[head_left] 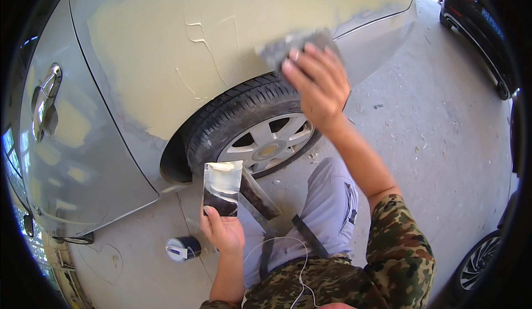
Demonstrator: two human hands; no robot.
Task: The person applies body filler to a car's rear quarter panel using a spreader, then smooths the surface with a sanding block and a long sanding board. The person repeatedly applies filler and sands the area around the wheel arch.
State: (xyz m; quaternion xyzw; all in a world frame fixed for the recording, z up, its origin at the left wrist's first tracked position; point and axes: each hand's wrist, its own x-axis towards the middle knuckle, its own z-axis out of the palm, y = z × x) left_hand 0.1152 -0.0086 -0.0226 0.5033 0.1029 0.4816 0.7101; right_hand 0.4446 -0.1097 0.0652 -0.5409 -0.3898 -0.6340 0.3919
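My left hand (224, 232) grips the lower end of a flat putty spreader (223, 190), its thumb over the front. Cream filler (221, 166) lies along that blade's upper edge. My right hand (321, 85) is closed on a wide grey putty spreader (277, 51), blurred by motion, at the car's rear panel (144, 60) above the wheel arch. Whether its edge touches the panel I cannot tell. Beige filler covers much of this panel, with raised ridges (200, 37) left of my right hand.
Below the panel stands the rear wheel (260, 132). A door with a chrome handle (50, 98) is at left. A can (185, 248) with a light lid stands on the floor (415, 159). A dark car (471, 15) is at far right, another wheel (479, 264) at lower right.
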